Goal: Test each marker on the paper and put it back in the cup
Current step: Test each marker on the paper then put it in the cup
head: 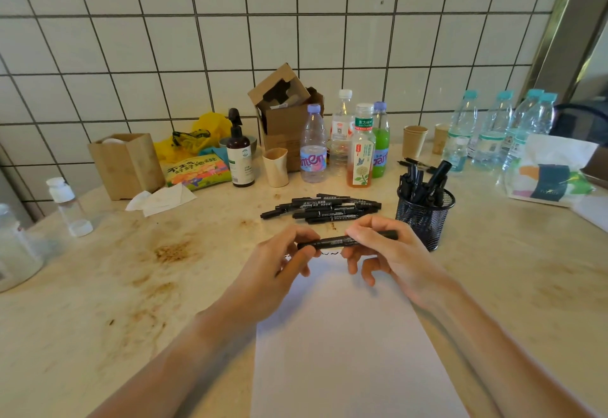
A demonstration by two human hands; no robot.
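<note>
We hold one marker level over the paper, a hand at each end.

Our left hand [289, 253] pinches the left end of the marker [345, 240], and our right hand [381, 246] grips the barrel, both curled round it just above the top edge of the paper [345, 335], where a small squiggle [329, 253] shows. We judge this is a cap step; whether off or on we cannot tell. We pull or push straight along the barrel, keeping the tip off our fingers. The pile [324, 209] lies beyond on the bench [131, 286]; the cup [424, 217] stands right, near our right hand.
</note>
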